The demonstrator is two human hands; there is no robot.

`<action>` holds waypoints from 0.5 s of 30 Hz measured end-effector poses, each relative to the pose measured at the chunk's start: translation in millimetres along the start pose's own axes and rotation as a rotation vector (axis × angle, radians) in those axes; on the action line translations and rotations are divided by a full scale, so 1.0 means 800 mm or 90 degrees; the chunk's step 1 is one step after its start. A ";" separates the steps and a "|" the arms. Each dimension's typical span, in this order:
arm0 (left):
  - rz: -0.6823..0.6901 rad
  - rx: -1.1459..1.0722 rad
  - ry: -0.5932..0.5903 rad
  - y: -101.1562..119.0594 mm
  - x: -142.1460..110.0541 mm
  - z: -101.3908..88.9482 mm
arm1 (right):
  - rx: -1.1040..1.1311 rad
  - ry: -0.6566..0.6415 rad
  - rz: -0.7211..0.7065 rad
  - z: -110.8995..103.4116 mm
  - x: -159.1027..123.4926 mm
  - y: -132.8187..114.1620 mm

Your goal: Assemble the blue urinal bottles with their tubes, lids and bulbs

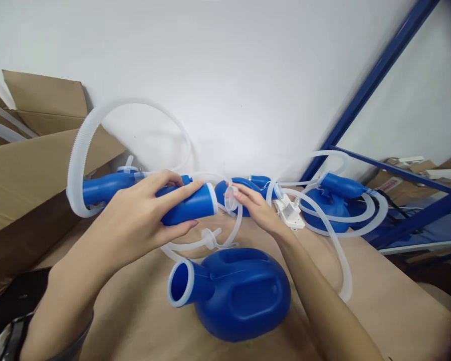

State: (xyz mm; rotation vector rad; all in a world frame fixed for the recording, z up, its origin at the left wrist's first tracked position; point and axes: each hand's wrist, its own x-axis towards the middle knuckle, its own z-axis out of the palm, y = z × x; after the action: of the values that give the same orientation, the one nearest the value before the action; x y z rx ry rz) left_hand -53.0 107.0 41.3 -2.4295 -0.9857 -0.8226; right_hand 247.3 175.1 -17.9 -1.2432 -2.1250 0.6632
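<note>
My left hand [143, 215] is closed around a blue plastic tube [191, 205] with a white rim, held sideways with its rim end toward the right. My right hand [255, 203] pinches a small translucent cap [231, 198] just beyond that rim, with a gap between the two. Below both hands, a blue urinal bottle [244, 296] with a grip handle lies on the table, its white-rimmed mouth facing left. Behind it, a clear thin hose [188, 245] carries a second translucent round cap [209, 239].
An open cardboard box [33, 175] stands at the left. A blue piece with ribbed hose [78, 150] loops beside it. More blue bottles with hoses [326, 210] lie at the back right, near a white power socket [291, 213]. A blue metal frame [368, 85] rises at the right.
</note>
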 end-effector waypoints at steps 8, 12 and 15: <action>0.142 0.105 0.110 0.036 0.015 0.017 | 0.481 0.067 -0.012 0.037 -0.036 -0.074; 0.175 0.120 0.129 0.050 0.014 0.024 | 0.495 0.087 -0.024 0.044 -0.042 -0.079; 0.179 0.110 0.148 0.053 0.015 0.028 | 0.474 0.116 -0.044 0.042 -0.044 -0.082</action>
State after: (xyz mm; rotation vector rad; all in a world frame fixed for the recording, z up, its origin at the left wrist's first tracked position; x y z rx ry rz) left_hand -6.5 96.6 26.6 -2.1993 -0.5876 -0.8563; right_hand 198.2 110.7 -5.7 -0.7715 -1.5311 1.1239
